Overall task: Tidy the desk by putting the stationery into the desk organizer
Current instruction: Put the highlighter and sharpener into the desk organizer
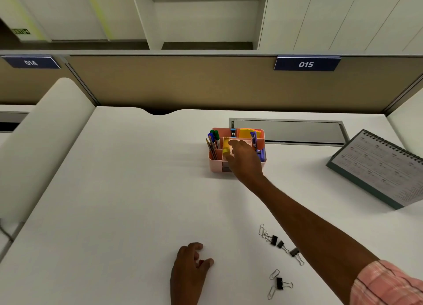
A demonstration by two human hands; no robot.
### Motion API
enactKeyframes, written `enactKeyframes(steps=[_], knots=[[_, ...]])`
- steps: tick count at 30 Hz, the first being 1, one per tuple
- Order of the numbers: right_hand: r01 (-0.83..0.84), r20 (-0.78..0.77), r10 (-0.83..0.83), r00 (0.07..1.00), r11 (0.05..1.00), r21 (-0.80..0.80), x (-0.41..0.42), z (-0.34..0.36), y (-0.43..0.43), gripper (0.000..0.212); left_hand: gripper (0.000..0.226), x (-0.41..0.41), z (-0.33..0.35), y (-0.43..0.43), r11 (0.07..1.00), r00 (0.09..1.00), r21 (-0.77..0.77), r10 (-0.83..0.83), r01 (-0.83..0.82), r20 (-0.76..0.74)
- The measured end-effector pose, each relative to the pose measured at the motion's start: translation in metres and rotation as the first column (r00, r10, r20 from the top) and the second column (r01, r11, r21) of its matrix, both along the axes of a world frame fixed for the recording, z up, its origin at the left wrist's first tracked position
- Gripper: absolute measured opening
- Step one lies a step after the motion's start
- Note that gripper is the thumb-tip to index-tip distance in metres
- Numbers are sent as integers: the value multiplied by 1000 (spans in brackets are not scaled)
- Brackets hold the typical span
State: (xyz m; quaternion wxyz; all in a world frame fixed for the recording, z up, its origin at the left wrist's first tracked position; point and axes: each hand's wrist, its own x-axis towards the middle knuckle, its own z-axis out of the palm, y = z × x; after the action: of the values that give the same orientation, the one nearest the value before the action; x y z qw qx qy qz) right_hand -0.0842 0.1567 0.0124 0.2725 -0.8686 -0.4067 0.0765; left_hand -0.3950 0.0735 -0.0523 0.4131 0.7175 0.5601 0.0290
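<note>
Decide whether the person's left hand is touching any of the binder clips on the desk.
Apart. The head view shows bare white desk between the left hand and the binder clips, which lie to its right.

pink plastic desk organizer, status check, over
Right hand holds small yellow item at pink plastic desk organizer. Left hand grips small red item. Black binder clips, wire paper clips loose on white desk. Nothing blocking.
</note>
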Motion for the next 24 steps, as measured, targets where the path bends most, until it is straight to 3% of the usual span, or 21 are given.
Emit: enactKeyframes(steps=[4, 7, 10, 12, 14, 16, 19, 24], knots=[[-7, 6, 7, 1000, 999, 44, -7, 6, -13, 39, 28, -2, -4, -3, 998, 999, 51, -35, 35, 10], [-65, 27, 64, 998, 996, 65, -21, 9, -34, 32, 27, -1, -4, -3, 999, 994, 30, 31, -34, 104], [-210, -21, 210, 977, 977, 27, -39, 10, -59, 21, 26, 9, 5, 3, 965, 934, -188, 231, -184, 272], [-353, -185, 343, 921, 935, -26, -49, 10, -76, 26, 28, 23, 14, 10, 892, 843, -380, 390, -245, 372], [-508, -326, 460, 826, 858, -77, -58, 8, -89, 37, 32, 41, 25, 19, 816, 739, -533, 498, -223, 453], [-579, -371, 519, 771, 813, -66, -67, 5, -100, 40, 36, 59, 37, 29, 776, 659, -612, 540, -149, 524], [-539, -363, 504, 784, 842, 5, -66, 6, -107, 39, 42, 79, 49, 42, 777, 607, -628, 523, -51, 598], [-400, -462, 389, 797, 913, 80, -41, 19, -112, 24, 48, 104, 62, 57, 838, 644, -545, 398, 35, 653]])
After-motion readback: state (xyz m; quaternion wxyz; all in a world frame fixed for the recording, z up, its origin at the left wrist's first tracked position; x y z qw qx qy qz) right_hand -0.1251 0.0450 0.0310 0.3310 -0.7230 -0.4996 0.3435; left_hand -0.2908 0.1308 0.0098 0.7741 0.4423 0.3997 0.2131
